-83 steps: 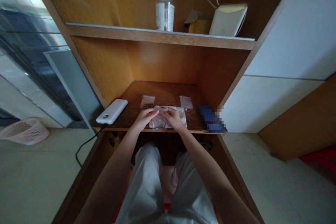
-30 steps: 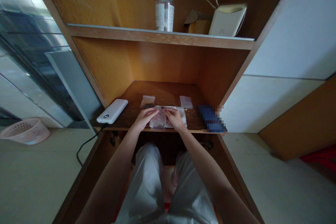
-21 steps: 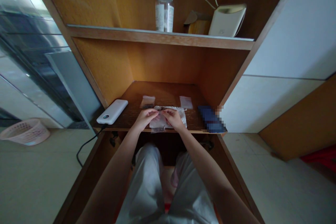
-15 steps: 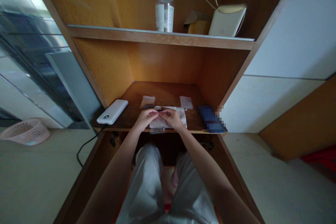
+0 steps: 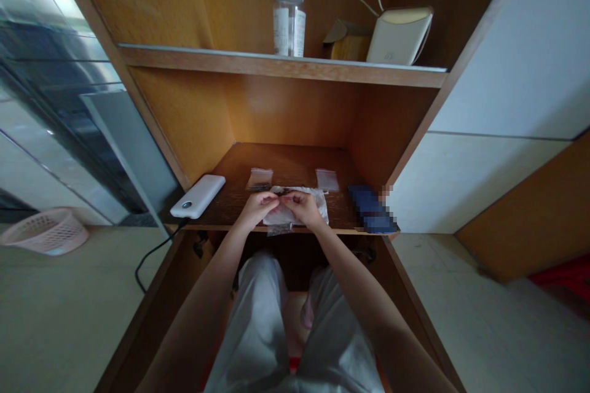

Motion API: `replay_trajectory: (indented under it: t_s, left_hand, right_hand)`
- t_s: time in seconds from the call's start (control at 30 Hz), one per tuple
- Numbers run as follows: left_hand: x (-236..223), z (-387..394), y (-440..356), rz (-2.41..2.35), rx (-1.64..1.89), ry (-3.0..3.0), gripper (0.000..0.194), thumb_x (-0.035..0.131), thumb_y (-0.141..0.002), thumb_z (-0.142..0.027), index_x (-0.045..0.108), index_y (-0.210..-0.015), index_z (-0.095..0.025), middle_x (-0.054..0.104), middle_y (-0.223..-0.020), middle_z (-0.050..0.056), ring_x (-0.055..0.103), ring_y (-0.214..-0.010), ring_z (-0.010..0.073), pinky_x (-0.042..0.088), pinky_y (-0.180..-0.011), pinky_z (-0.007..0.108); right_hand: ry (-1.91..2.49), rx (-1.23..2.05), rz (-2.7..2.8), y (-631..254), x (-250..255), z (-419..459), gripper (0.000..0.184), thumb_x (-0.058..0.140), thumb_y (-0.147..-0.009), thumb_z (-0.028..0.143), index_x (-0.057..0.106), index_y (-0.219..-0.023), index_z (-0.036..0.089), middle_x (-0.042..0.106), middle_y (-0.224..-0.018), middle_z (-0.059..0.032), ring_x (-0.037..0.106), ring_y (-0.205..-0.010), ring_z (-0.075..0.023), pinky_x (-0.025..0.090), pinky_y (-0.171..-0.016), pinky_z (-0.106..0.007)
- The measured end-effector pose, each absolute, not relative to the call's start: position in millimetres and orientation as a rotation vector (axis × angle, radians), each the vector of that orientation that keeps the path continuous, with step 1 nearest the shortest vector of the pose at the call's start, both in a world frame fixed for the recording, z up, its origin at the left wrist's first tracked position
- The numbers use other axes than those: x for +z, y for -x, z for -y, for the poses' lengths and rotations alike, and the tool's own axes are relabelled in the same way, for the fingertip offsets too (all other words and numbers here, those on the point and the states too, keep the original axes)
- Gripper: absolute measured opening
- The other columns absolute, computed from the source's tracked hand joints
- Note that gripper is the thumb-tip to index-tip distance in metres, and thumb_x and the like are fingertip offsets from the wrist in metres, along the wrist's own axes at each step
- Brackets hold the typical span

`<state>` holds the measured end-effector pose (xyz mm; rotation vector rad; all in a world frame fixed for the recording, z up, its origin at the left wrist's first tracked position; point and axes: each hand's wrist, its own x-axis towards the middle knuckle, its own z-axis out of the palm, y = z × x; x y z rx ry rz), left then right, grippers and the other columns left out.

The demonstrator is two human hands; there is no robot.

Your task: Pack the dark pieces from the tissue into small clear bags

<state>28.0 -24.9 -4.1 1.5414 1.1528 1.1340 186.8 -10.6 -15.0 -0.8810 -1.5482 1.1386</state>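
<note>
My left hand (image 5: 254, 209) and my right hand (image 5: 302, 207) meet fingertip to fingertip over a crumpled white sheet (image 5: 320, 201), paper or thin plastic, on the desk board. Both are closed in a pinch; what they hold is too small to make out. Small dark bits (image 5: 286, 191) lie just beyond my fingers on the sheet. Below the hands, a clear plastic bag (image 5: 279, 230) overhangs the board's front edge. Behind the left hand lies a small zip bag (image 5: 260, 178) with dark pieces in it. Another zip bag (image 5: 327, 180), pale and see-through, lies behind the right hand.
A white power bank (image 5: 198, 196) with a black cable (image 5: 157, 252) lies at left. The blurred dark-blue object (image 5: 372, 209) is at right. Overhead, a shelf (image 5: 286, 66) carries a capped bottle (image 5: 289, 19) and a cream device with a strap (image 5: 400, 37). A pink basket (image 5: 46, 233) stands on the floor.
The clear plastic bag at the front edge has shifted slightly to the right. My hands stay pinched together in nearly the same place.
</note>
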Motion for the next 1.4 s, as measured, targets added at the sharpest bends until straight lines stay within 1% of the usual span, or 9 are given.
replay_trajectory:
  t_s: [0.1,0.17,0.4,0.6,0.8,0.93,1.13,1.23,1.4]
  left_hand:
    - [-4.8,24.3,-25.7,-1.102,1.128,-1.538,0.029,0.063,-0.072,-0.042,0.064,-0.078,-0.014,0.066,-0.069,0.004,0.061,-0.064,0.0168,0.047,-0.060,0.026]
    - [-4.2,24.8,-24.7,-1.068,1.111,-1.524,0.030,0.063,-0.073,-0.043,0.064,-0.078,-0.014,0.067,-0.070,0.004,0.062,-0.064,0.0162,0.047,-0.060,0.026]
    - [-3.6,26.2,-24.7,-1.054,1.099,-1.502,0.030,0.065,-0.072,-0.044,0.064,-0.073,-0.014,0.066,-0.069,0.004,0.060,-0.057,0.0133,0.047,-0.053,0.023]
    - [-9.3,21.8,-23.2,-1.061,1.168,-1.402,0.035,0.065,-0.071,-0.048,0.063,-0.081,-0.015,0.068,-0.073,0.005,0.062,-0.059,0.0149,0.050,-0.056,0.026]
    - [-8.9,22.4,-21.3,-1.059,1.187,-1.424,0.034,0.067,-0.069,-0.048,0.063,-0.074,-0.014,0.068,-0.072,0.005,0.061,-0.058,0.0148,0.050,-0.057,0.026]
    - [-6.5,24.3,-21.0,-1.034,1.141,-1.421,0.033,0.068,-0.068,-0.046,0.063,-0.075,-0.014,0.067,-0.069,0.005,0.061,-0.058,0.0144,0.048,-0.056,0.026]
    - [-4.8,26.1,-24.3,-1.055,1.146,-1.408,0.038,0.063,-0.072,-0.051,0.060,-0.081,-0.014,0.069,-0.076,0.007,0.062,-0.058,0.0146,0.048,-0.055,0.026]
    - [-4.8,25.9,-25.0,-1.083,1.171,-1.416,0.039,0.060,-0.074,-0.050,0.058,-0.089,-0.015,0.069,-0.078,0.006,0.063,-0.059,0.0154,0.048,-0.055,0.026]
    - [-1.9,25.9,-22.7,-1.090,1.295,-1.509,0.036,0.059,-0.076,-0.042,0.050,-0.103,-0.020,0.070,-0.081,0.003,0.065,-0.063,0.0169,0.047,-0.059,0.026]
  right_hand:
    - [0.898,1.179,1.518,-187.3,-14.6,11.6,0.028,0.062,-0.069,0.046,0.065,-0.072,0.019,0.053,-0.051,0.0029,0.038,-0.040,-0.0082,0.030,-0.041,-0.023]
    - [0.897,1.188,1.496,-187.3,-14.9,11.3,0.029,0.062,-0.069,0.047,0.064,-0.072,0.019,0.052,-0.051,0.0031,0.035,-0.039,-0.0073,0.028,-0.040,-0.022]
    - [0.855,1.174,1.474,-185.8,-17.1,8.9,0.029,0.063,-0.066,0.046,0.064,-0.070,0.017,0.059,-0.060,-0.0008,0.045,-0.047,-0.0095,0.034,-0.045,-0.022]
    - [0.934,1.194,1.397,-185.3,-17.6,9.2,0.035,0.061,-0.067,0.052,0.064,-0.074,0.017,0.053,-0.052,0.0022,0.036,-0.038,-0.0072,0.027,-0.037,-0.022]
    - [0.941,1.137,1.416,-188.1,-19.0,8.8,0.037,0.061,-0.068,0.054,0.069,-0.077,0.019,0.054,-0.054,0.0021,0.038,-0.042,-0.0087,0.028,-0.039,-0.022]
    - [0.931,1.118,1.452,-189.0,-20.0,8.3,0.037,0.059,-0.070,0.056,0.067,-0.068,0.020,0.052,-0.050,0.0020,0.039,-0.043,-0.0098,0.029,-0.040,-0.022]
    - [0.936,1.169,1.420,-188.2,-20.5,8.5,0.046,0.054,-0.072,0.063,0.057,-0.057,0.020,0.050,-0.047,0.0017,0.037,-0.038,-0.0092,0.029,-0.037,-0.023]
    - [0.962,1.211,1.393,-187.6,-22.0,7.2,0.046,0.053,-0.071,0.064,0.058,-0.061,0.020,0.051,-0.048,0.0017,0.038,-0.036,-0.0093,0.030,-0.036,-0.024]
    - [0.894,1.193,1.333,-186.6,-20.1,8.1,0.043,0.058,-0.069,0.063,0.060,-0.065,0.020,0.050,-0.049,0.0027,0.039,-0.036,-0.0098,0.031,-0.036,-0.024]
